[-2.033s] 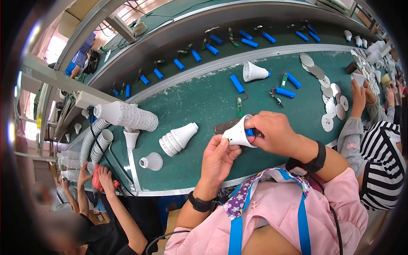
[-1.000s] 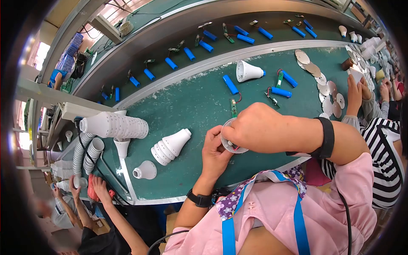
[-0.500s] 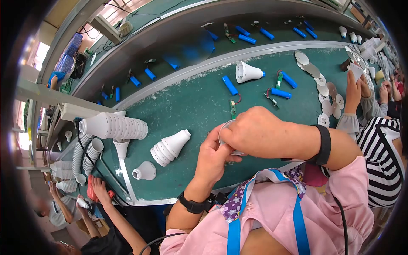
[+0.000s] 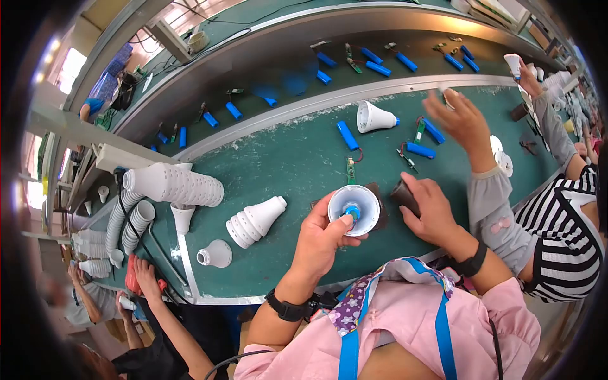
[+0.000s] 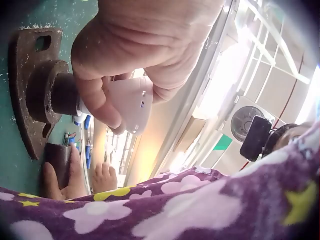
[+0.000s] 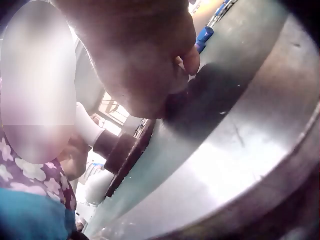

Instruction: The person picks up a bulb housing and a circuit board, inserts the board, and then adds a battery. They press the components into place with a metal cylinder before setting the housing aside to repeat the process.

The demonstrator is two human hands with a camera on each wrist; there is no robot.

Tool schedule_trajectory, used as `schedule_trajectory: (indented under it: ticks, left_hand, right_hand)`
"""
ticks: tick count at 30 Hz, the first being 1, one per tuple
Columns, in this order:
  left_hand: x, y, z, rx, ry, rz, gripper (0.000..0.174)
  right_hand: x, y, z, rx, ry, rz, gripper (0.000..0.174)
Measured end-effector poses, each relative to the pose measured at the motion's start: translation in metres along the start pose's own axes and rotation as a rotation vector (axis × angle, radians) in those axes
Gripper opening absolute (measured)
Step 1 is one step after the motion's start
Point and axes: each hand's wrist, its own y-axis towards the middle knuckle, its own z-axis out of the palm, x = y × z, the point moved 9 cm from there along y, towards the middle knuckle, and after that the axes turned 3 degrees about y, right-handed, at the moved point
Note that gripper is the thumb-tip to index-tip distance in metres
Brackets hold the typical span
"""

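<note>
Sitting wide end up on a dark metal fixture point(image 5: 27, 100) at the near edge of the green table point(image 4: 285, 158), the white lamp housing point(image 4: 363, 219) shows 1 blue cell point(image 4: 349, 209) inside it. The left hand point(image 4: 320, 244) curls its fingers round the housing's wall. Just beside it, the right hand point(image 4: 434, 215) grips a dark cylinder point(image 4: 403, 191) — possibly a tool, though the wrist view is too blurred to tell. The 2 hands are apart. A nested stack of white housings point(image 4: 256, 218) lies on the table to the left.
</note>
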Motion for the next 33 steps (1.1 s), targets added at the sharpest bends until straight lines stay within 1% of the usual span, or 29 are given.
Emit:
schedule_trajectory:
  ticks: [1,3,4,6,7,9,10,11,13,14,15,16,17,18,21,22,23,25,26,28,32,33]
  left_hand:
    - [0.000,0.000,-0.001,-0.009,-0.006,0.004,0.044]
    - [0.002,0.001,-0.001,-0.008,0.004,-0.013,0.044]
    - [0.002,0.000,-0.001,-0.005,0.007,-0.014,0.044]
    - [0.000,0.001,0.001,0.004,-0.021,0.012,0.044]
    - [0.000,0.002,0.001,0.006,-0.025,0.017,0.044]
    - [0.001,0.002,-0.001,-0.016,0.002,0.009,0.045]
    - [-0.001,0.001,0.000,-0.012,0.000,0.016,0.045]
    - [-0.003,0.002,0.001,-0.010,0.003,0.004,0.045]
    - [0.002,-0.002,0.000,-0.010,0.009,-0.028,0.046]
    - [0.001,-0.001,0.001,0.014,0.003,0.000,0.045]
    - [0.000,-0.002,0.002,0.037,-0.002,0.022,0.044]
    - [0.000,-0.001,0.000,0.038,-0.005,0.022,0.044]
    - [0.001,0.000,0.002,0.079,-0.083,0.005,0.043]
    - [0.001,-0.001,0.003,0.120,-0.160,-0.008,0.043]
    - [0.001,0.000,0.005,0.158,-0.124,0.011,0.045]
    - [0.001,-0.001,0.005,0.157,-0.126,0.010,0.045]
    - [0.000,-0.001,0.005,0.153,-0.148,0.018,0.045]
    - [0.001,-0.002,0.004,0.150,-0.172,0.021,0.045]
    - [0.001,-0.001,0.004,0.155,-0.159,0.023,0.046]
    - [-0.001,-0.001,0.005,0.169,-0.139,0.026,0.046]
    - [0.002,-0.002,0.004,0.182,-0.151,0.033,0.046]
    - [0.003,-0.002,0.004,0.185,-0.167,0.029,0.046]
  right_hand:
    - [0.014,0.010,-0.010,0.007,0.002,-0.008,0.065]
    - [0.055,0.033,-0.050,-0.152,0.396,-0.138,0.057]
    - [0.065,0.042,-0.054,-0.156,0.395,-0.135,0.057]
    - [0.103,0.046,-0.073,-0.275,0.350,-0.444,0.050]
    - [0.105,0.046,-0.071,-0.272,0.346,-0.449,0.050]
    - [0.105,0.051,-0.031,0.090,0.095,-0.339,0.049]
    - [0.102,0.055,-0.036,0.074,0.108,-0.305,0.049]
    - [0.105,0.059,-0.040,0.075,0.100,-0.319,0.049]
    - [0.111,0.061,-0.059,-0.062,0.125,-0.306,0.046]
    - [0.117,0.062,-0.067,-0.100,0.106,-0.307,0.042]
    - [0.118,0.062,-0.065,-0.098,0.104,-0.304,0.042]
    - [0.121,0.061,-0.058,-0.056,0.077,-0.340,0.042]
    - [0.124,0.060,-0.053,-0.013,0.051,-0.378,0.041]
    - [0.126,0.061,-0.054,-0.012,0.050,-0.382,0.041]
    - [0.127,0.063,-0.042,0.139,-0.052,-0.387,0.039]
    - [0.130,0.066,-0.050,0.066,0.001,-0.372,0.038]
    - [0.132,0.067,-0.050,0.070,0.001,-0.371,0.038]
    - [0.136,0.068,-0.059,-0.018,0.014,-0.370,0.038]
    - [0.133,0.067,-0.057,-0.019,0.011,-0.372,0.038]
    - [0.125,0.063,-0.030,0.191,-0.153,-0.359,0.043]
    - [0.125,0.065,-0.039,0.214,-0.103,-0.357,0.047]
    - [0.120,0.066,-0.049,0.141,-0.027,-0.289,0.047]
